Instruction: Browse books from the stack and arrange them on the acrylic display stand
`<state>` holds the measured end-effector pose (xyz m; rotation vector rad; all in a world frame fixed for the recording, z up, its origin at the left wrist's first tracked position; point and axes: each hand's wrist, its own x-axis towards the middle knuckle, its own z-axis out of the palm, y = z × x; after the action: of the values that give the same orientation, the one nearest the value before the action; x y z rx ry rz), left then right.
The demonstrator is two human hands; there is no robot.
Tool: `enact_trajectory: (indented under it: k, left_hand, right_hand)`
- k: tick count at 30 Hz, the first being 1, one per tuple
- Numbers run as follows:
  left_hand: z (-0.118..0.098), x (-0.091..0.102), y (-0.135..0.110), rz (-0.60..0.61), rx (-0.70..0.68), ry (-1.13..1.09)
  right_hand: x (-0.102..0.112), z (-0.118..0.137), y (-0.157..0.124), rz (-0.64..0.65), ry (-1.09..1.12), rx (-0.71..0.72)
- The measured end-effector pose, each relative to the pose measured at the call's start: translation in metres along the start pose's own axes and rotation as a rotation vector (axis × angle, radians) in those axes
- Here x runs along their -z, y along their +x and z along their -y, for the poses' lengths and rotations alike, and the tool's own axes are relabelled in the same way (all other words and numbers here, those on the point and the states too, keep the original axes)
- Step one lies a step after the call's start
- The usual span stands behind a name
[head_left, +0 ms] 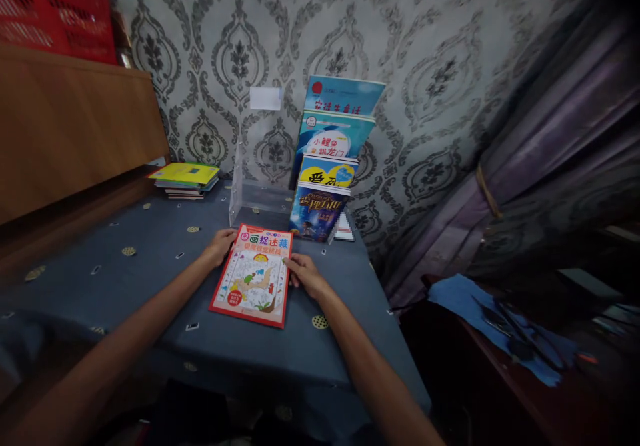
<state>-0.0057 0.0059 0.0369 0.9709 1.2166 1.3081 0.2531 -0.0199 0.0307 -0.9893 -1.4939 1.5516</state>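
A red-bordered picture book with a drawn animal scene on its cover is held between my two hands, in front of a clear acrylic stand. My left hand grips its upper left edge. On the right edge, my right hand has its thumb over the cover and the other fingers behind. The right half of the stand carries several books in rising steps, with a dark blue book at the front and a light blue book at the back.
Toward the back left, a stack of books with a yellow one on top lies on the grey-blue tablecloth. A wooden cabinet bears a red plastic basket. Purple curtains and a blue cloth are at the right.
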Motion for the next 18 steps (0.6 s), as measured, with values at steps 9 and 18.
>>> enact_trajectory:
  k: [9,18]
  left_hand:
    - [0.006,0.013,-0.004,-0.095,-0.291,0.630]
    - [0.018,0.009,-0.006,0.103,-0.578,1.295]
  right_hand:
    - [0.004,-0.008,0.002,-0.132,-0.370,0.017]
    - [0.007,0.000,-0.005,-0.338,-0.826,0.107]
